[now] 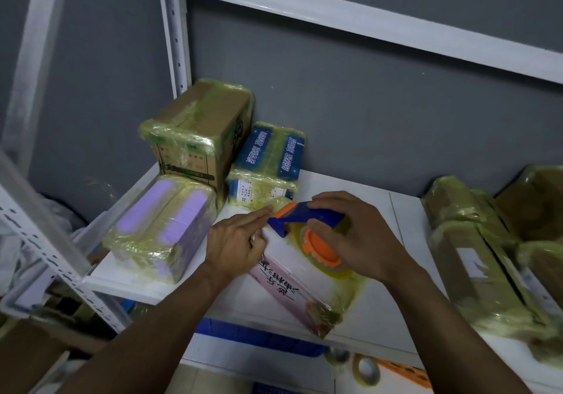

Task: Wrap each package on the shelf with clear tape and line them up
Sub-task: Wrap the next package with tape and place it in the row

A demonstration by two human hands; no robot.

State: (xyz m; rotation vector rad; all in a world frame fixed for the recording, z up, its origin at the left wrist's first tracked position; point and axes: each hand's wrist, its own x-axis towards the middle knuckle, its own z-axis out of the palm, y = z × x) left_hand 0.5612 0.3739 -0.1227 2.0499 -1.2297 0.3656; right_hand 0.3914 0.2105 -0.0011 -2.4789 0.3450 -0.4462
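1. White package (292,275), pink side with printed characters, lies slantwise at the front of the white shelf (350,186); yellowish tape film covers its near corner.
2. Right hand (362,235) grips the blue-and-orange tape dispenser (307,220), thumb against the orange hub; the dispenser sits on top of the white package.
3. Left hand (237,241) rests on the package's left end; fingers stretched out flat, tips touching the dispenser's orange nose; grasping nothing I can make out.
4. Back-left corner, all film-wrapped and close together: purple package (161,226), brown carton (198,131), blue box (268,156).
5. Far right: brown wrapped packages (475,256), well apart from the hands.
6. Lower level: spare tape rolls (367,369).
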